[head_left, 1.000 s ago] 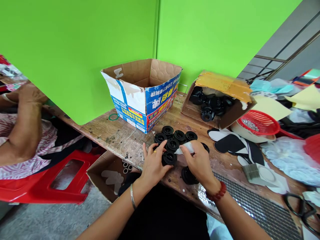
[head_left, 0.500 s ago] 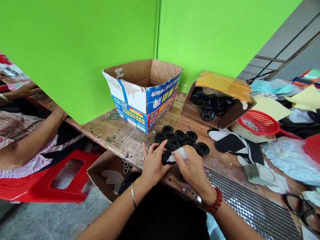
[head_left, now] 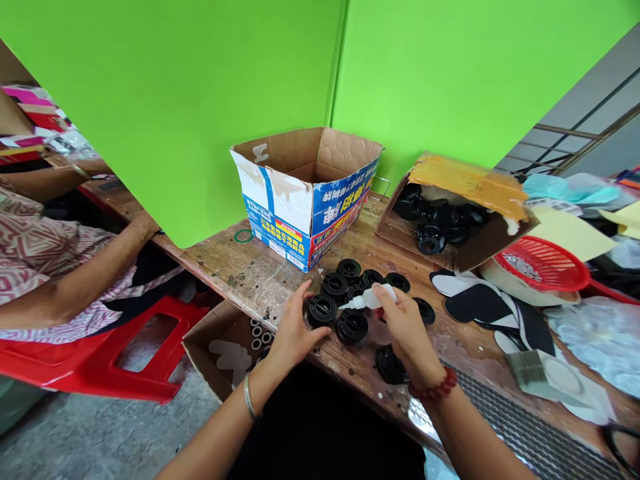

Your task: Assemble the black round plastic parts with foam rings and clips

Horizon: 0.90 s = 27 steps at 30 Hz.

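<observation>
Several black round plastic parts (head_left: 350, 280) lie grouped on the worn wooden table (head_left: 260, 280). My left hand (head_left: 295, 330) rests on the table edge with its fingers around one black part (head_left: 321, 309). My right hand (head_left: 407, 327) grips a small white squeeze bottle (head_left: 369, 300), its nozzle pointing left between that part and another black part (head_left: 351, 326). One more black part (head_left: 390, 365) lies partly under my right wrist.
An open blue-and-white carton (head_left: 305, 193) stands behind the parts. A tipped carton (head_left: 450, 213) holds more black parts. Insoles (head_left: 475, 300) and a red basket (head_left: 543, 263) lie to the right. A small open box (head_left: 225, 347) sits below the table. A person sits at left by a red stool (head_left: 115, 353).
My right hand lifted the bottle's nozzle off the part under my left fingers. My left hand shifted slightly left onto a part. The camera view moved, so everything sits further right.
</observation>
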Tool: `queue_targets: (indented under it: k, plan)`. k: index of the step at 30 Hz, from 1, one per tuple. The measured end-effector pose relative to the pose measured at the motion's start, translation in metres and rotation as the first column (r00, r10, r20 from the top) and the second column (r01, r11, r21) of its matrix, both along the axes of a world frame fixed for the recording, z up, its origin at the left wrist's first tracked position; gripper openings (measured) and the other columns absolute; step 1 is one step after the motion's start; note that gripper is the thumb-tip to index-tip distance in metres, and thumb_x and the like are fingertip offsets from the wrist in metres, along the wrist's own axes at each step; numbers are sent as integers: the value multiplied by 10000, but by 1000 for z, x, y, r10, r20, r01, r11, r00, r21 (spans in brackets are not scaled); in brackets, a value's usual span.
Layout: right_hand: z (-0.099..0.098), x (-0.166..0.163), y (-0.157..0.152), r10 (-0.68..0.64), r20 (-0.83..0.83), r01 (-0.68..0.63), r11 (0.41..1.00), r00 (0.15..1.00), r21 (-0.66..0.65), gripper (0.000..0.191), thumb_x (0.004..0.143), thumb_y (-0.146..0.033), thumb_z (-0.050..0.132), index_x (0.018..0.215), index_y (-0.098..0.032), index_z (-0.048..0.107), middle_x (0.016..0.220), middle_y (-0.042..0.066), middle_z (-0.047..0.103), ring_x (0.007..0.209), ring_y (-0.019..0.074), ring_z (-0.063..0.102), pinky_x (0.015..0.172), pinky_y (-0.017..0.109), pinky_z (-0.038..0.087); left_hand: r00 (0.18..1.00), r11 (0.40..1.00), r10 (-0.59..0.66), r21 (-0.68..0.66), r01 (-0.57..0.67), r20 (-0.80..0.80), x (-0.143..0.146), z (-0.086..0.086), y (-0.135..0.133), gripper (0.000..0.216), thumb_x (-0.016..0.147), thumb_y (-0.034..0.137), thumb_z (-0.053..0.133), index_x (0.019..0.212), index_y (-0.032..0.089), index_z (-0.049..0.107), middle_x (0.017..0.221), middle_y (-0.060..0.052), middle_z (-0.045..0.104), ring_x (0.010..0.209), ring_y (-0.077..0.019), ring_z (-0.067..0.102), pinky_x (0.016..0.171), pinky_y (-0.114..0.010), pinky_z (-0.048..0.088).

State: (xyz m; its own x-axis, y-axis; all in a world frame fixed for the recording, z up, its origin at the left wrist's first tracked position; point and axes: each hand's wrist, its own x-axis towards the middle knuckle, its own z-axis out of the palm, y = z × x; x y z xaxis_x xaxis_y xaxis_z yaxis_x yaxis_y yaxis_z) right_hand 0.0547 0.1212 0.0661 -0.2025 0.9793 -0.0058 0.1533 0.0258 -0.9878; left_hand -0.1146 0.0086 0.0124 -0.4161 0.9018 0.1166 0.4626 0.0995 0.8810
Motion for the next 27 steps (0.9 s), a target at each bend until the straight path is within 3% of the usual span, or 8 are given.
queue_targets:
  k: [10, 16, 27]
  plan:
    - [0, -37, 5, 19, 195, -70, 963, 981, 259, 445, 810, -621, 586, 663, -202, 554, 575, -11, 549, 525, 144, 457, 513, 274, 347, 998, 999, 33, 9, -33, 50, 4, -6, 5, 954, 666, 104, 801, 1483, 211, 320, 1275, -103, 640, 1231, -291, 584, 1082, -490, 423]
    - [-1, -50, 3, 15, 267, -112, 930, 963, 350, 454, 847, -627, 550, 653, -218, 507, 575, -1, 554, 542, 156, 480, 524, 275, 356, 999, 999, 28, 31, -29, 43, 3, -9, 5, 961, 668, 96, 808, 1486, 194, 314, 1288, -114, 630, 1236, -291, 576, 1099, -500, 411]
    - [9, -27, -4, -1, 495, -300, 794, 869, 528, 334, 928, -472, 521, 704, -225, 497, 702, 21, 566, 639, 184, 497, 605, 305, 363, 998, 998, 46, 37, -48, 36, 4, -9, 4, 942, 665, 123, 819, 1475, 229, 349, 1276, -104, 634, 1238, -300, 583, 1092, -508, 426]
